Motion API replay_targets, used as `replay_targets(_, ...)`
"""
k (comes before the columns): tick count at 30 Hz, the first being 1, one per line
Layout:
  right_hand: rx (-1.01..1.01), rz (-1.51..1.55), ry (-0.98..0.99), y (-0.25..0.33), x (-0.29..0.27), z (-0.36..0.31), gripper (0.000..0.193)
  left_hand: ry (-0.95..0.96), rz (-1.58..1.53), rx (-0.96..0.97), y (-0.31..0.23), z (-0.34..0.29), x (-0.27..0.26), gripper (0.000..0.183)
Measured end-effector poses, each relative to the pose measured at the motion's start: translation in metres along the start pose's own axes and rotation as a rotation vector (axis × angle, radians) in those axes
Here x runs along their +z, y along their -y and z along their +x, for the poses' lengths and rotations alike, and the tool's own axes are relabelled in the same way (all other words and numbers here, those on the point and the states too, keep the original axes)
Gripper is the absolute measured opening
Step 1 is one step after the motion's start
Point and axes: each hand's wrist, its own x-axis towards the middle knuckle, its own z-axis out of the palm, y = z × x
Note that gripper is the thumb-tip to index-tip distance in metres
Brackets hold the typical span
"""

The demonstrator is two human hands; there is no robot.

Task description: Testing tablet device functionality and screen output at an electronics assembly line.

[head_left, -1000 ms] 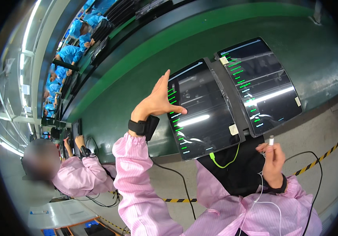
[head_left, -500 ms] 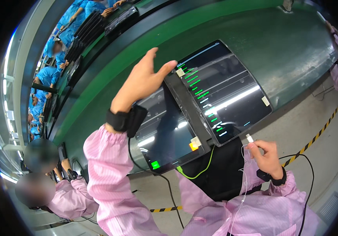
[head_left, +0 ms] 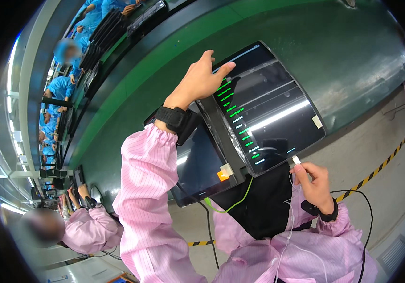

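Observation:
Two large black tablets lie side by side at the table's front edge. On the right tablet [head_left: 278, 89] glows a column of mostly green text, and a pale tape tab sits near its right edge. My left hand [head_left: 202, 78] is open, thumb and fingers apart, over that tablet's upper left corner; I cannot tell whether it touches the glass. The left tablet [head_left: 197, 158] has an orange square and a pale tab at its lower corner, and my left forearm partly covers it. Close below the right tablet's near edge, my right hand [head_left: 314, 184] pinches a white cable plug [head_left: 296, 160].
A green cable [head_left: 233, 207] loops below the tablets. Black wrist straps with cords are on both my wrists. At left sits a co-worker in a pink sleeve [head_left: 94, 231]; people in blue [head_left: 61, 89] line the far side. Yellow-black tape [head_left: 381, 172] marks the floor.
My left hand has moved right and up, onto the right tablet's corner. My right hand has brought the plug slightly nearer that tablet's edge. A green square no longer shows on the left tablet.

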Motion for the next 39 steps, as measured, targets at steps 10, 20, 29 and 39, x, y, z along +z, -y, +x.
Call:
replay_targets(10, 0.186, 0.238, 0.029, 0.0, 0.005, 0.003, 0.022, 0.019, 0.044, 0.044, -0.01, -0.011, 0.004, 0.113)
replay_targets(20, 0.295, 0.36, 0.282, -0.002, -0.021, 0.024, 0.027, 0.057, 0.067, 0.059, -0.004, -0.017, 0.006, 0.114)
replay_targets(29, -0.23, -0.311, -0.013, 0.021, -0.022, 0.015, 0.013, 0.207, 0.103, 0.152, -0.003, -0.019, -0.001, 0.121)
replay_targets(39, -0.347, 0.247, 1.348, 0.016, -0.012, -0.025, 0.026, 0.204, 0.138, 0.143, -0.005, -0.024, -0.006, 0.131)
